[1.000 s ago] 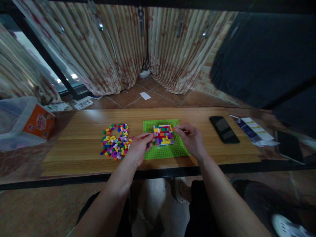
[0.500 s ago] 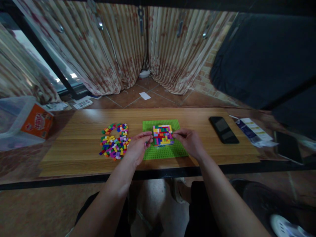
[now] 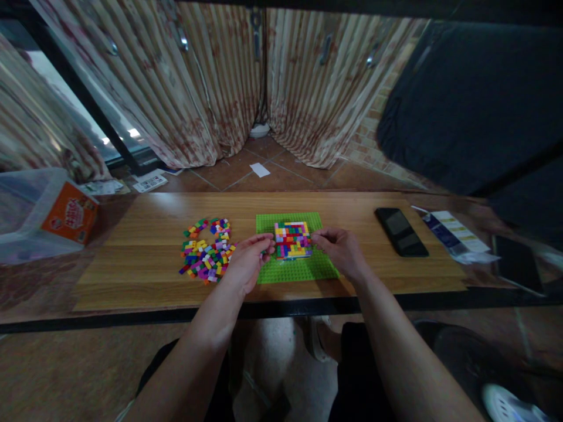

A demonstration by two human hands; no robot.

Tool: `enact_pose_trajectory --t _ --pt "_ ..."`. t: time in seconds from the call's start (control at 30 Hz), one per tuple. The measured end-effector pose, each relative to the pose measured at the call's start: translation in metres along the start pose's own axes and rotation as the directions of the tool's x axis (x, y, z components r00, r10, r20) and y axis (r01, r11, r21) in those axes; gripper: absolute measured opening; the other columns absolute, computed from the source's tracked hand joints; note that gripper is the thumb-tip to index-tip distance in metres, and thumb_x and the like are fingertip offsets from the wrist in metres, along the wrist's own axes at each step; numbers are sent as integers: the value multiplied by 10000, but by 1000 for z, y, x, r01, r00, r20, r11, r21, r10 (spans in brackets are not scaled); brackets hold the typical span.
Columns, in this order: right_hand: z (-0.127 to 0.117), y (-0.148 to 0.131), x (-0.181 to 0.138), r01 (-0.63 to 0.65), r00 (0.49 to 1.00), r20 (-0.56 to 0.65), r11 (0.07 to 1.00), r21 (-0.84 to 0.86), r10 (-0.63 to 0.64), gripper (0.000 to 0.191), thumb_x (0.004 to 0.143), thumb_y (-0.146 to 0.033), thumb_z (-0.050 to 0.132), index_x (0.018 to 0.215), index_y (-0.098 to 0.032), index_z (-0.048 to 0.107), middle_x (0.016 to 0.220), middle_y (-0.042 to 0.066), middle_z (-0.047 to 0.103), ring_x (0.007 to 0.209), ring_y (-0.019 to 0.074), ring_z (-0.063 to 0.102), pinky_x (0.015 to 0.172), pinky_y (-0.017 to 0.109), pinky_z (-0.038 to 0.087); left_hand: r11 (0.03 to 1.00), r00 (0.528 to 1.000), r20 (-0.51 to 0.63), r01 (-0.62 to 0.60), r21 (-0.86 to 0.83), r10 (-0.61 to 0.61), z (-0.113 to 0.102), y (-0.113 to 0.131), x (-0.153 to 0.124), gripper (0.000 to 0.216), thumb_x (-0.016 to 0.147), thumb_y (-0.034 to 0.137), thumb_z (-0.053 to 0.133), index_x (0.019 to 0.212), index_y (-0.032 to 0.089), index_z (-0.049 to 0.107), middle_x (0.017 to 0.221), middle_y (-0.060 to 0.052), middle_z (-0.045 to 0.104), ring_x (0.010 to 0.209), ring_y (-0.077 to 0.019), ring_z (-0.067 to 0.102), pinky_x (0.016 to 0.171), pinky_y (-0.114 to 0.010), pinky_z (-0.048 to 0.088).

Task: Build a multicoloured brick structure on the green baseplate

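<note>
Green studded plastic baseplate [image 3: 303, 269]: lying under multicoloured square brick block [image 3: 292, 240].
Left hand [image 3: 246, 261]: fingertips pinching together left of block.
Right hand [image 3: 341, 252]: pinching block's right edge, steadying it.

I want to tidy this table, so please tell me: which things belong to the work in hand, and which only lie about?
In use: left hand, right hand, brick square, green plate, loose bricks.
Lying about: phone, leaflet, plastic box.
</note>
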State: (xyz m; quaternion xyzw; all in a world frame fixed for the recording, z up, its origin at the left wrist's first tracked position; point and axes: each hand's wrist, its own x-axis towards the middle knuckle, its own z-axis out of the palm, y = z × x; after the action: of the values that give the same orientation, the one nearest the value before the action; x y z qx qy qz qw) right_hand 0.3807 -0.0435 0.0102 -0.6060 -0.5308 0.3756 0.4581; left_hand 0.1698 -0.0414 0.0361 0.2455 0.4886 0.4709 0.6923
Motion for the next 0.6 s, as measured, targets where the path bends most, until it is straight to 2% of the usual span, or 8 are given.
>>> enact_pose_trajectory --t 0.2,0.33,0.6 --pt "3 5 2 13 1000 2 1000 -16 -13 246 697 -408 678 742 -170 717 690 27 719 622 147 617 590 268 460 1000 1000 14 0 1 0 -1 0 -1 92 711 92 684 801 101 696 690 -47 659 596 -70 570 536 -169 386" --pt "5 5 4 -26 999 -25 999 20 27 229 649 -389 701 719 -171 714 699 32 720 632 148 628 604 271 478 1000 1000 16 -3 3 3 0 1 -1 89 707 97 692 795 104 696 680 -43 656 593 -70 567 535 -168 388" --pt "6 -3 4 -86 995 -34 992 97 90 266 569 -407 748 676 -171 689 599 1 667 525 110 549 516 246 424 1000 1000 5 10 13 -10 2 0 -3 90 728 66 655 800 93 701 685 -47 658 587 -65 569 533 -163 397"
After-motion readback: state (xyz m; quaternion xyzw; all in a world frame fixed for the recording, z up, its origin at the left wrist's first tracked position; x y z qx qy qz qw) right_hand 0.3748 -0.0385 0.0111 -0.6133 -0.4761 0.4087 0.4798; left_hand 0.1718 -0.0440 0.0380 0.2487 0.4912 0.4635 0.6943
